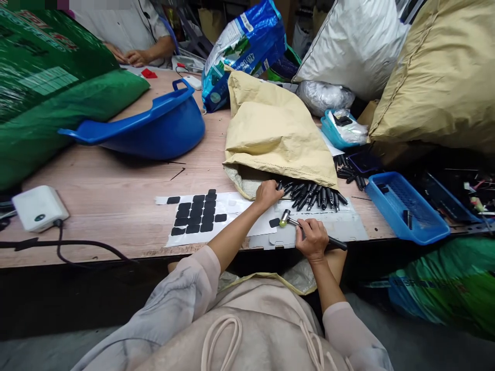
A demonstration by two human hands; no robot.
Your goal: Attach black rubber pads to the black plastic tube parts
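Note:
My right hand [312, 238] is closed around a small hammer [293, 221] with a yellowish face and a black handle, held low over the table's front edge. At the mouth of a tan woven sack [276, 126], my left hand [267, 195] has its fingers bent together at the end of a heap of black pen-like tubes [311, 196]. A dark tip shows by its fingertips, probably one of these tubes. Left of my forearm lies a white sheet [228, 234] bearing rows of black rounded stickers [196, 210]. A single black sticker [274, 222] lies near the hammer head.
A blue basin [170, 123] stands at the left, beside a green sack [77, 103]. A blue tray [402, 206] is at the right. A white box with a cable [40, 208] sits at the left edge. Across the table are another person's hands [133, 55].

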